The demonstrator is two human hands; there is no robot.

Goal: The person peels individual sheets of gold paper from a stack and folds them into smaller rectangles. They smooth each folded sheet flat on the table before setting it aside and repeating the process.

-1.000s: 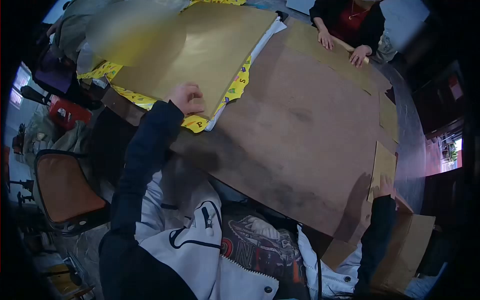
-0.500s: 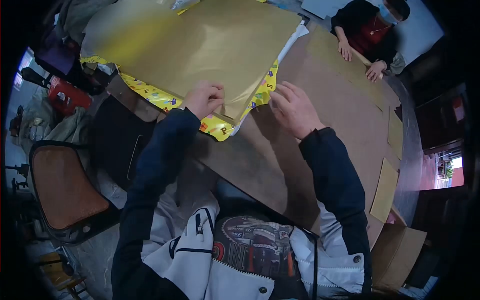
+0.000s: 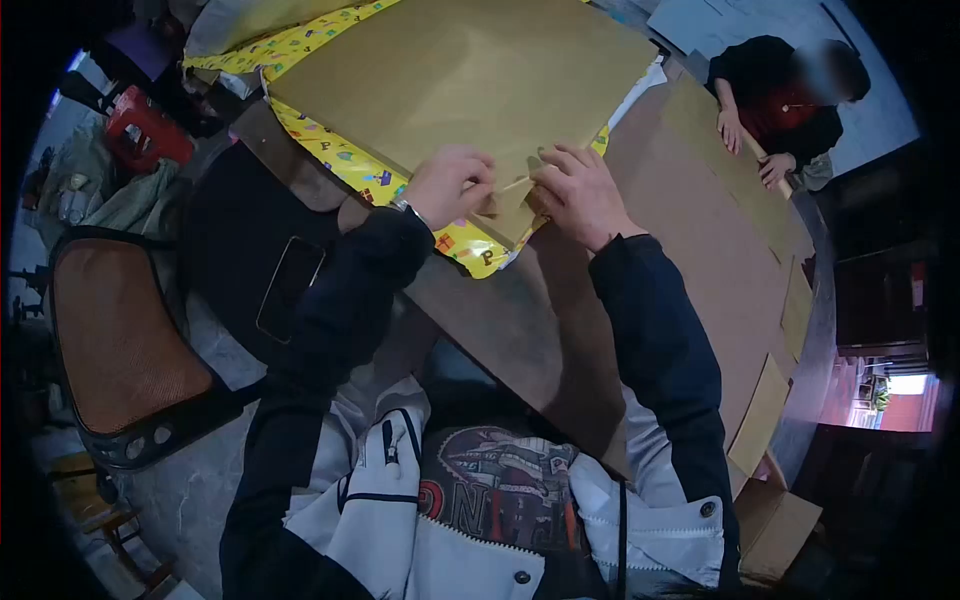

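A large brown paper-like sheet (image 3: pixel 450 90) lies on yellow printed paper (image 3: pixel 335 160), which shows along its left edge and near corner. Over the near part of the sheet, my left hand (image 3: pixel 450 185) has its fingers curled together in a pinch. My right hand (image 3: pixel 580 195) is close beside it at the sheet's right edge, fingers bent and closed. A thin pale line, perhaps a fold or a strip, runs between the two sets of fingertips. What lies inside each pinch is too small to make out.
The brown tabletop (image 3: pixel 680 250) extends to the right. Across it, a person (image 3: pixel 780 110) rests both hands on a rolled or long edge piece. An orange-backed chair (image 3: pixel 125 330) and a phone (image 3: pixel 290 290) are at left; an open cardboard box (image 3: pixel 775 535) stands lower right.
My right hand has moved left onto the sheet, its fingers closing beside the left hand. My left hand now appears slightly farther right. The view has shifted, and the other person's head is lowered.
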